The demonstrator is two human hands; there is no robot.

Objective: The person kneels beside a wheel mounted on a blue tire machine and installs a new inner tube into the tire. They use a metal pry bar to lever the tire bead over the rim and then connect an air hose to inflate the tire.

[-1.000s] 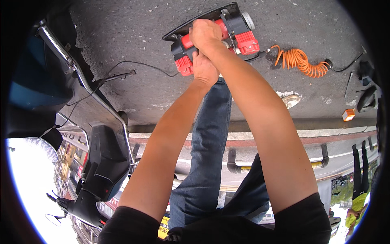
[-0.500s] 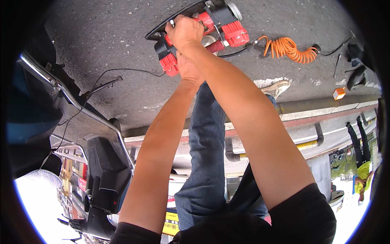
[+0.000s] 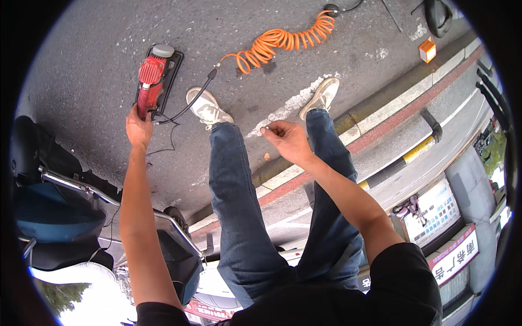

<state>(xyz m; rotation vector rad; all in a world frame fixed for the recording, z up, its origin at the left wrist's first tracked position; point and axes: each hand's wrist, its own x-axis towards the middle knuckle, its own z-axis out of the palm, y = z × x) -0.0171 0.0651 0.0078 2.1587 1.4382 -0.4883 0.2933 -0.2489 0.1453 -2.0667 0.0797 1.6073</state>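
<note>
The red and black portable air compressor is at the upper left, above the asphalt or on it; I cannot tell if it is lifted. My left hand is wrapped around the near end of its red carrying handle. A black hose runs from the compressor to an orange coiled air hose on the ground. Between my legs and apart from the compressor, my right hand is closed in a pinch. A tiny light spot shows at its fingertips, too small to name.
My shoes stand on the asphalt, close to the black hose. Scooters with metal rails line the left side. A kerb crosses behind my feet. An orange and white box sits by it at the right, near a black tyre-like loop.
My right hand has left the compressor and moved right and nearer. My left hand now holds the handle, and the compressor has turned. The view has shifted, showing both shoes.
</note>
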